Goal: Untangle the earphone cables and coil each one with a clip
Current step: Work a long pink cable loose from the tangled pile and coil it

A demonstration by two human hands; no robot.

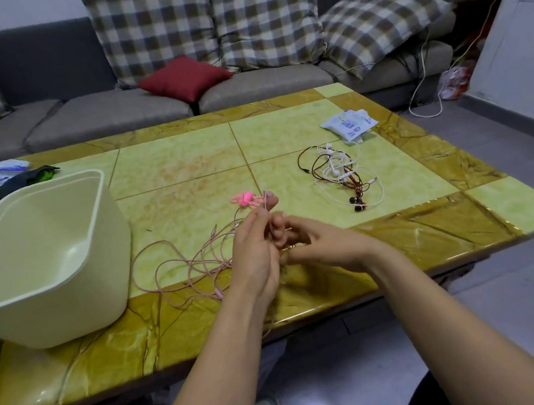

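Head view: left hand (255, 253) and right hand (317, 243) pinch a thin pink earphone cable (172, 263), its slack in tangled loops

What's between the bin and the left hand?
Head view: loose loops of pink cable lie on the table between the bin and the left hand, which holds that cable.

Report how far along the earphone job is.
Done: nothing looks coiled or clipped yet. In hand: the left hand and right hand grip one end of the pink cable, the rest sprawling loose on the table. Left: the pink clips lie unused, and the white and brown tangle sits untouched.
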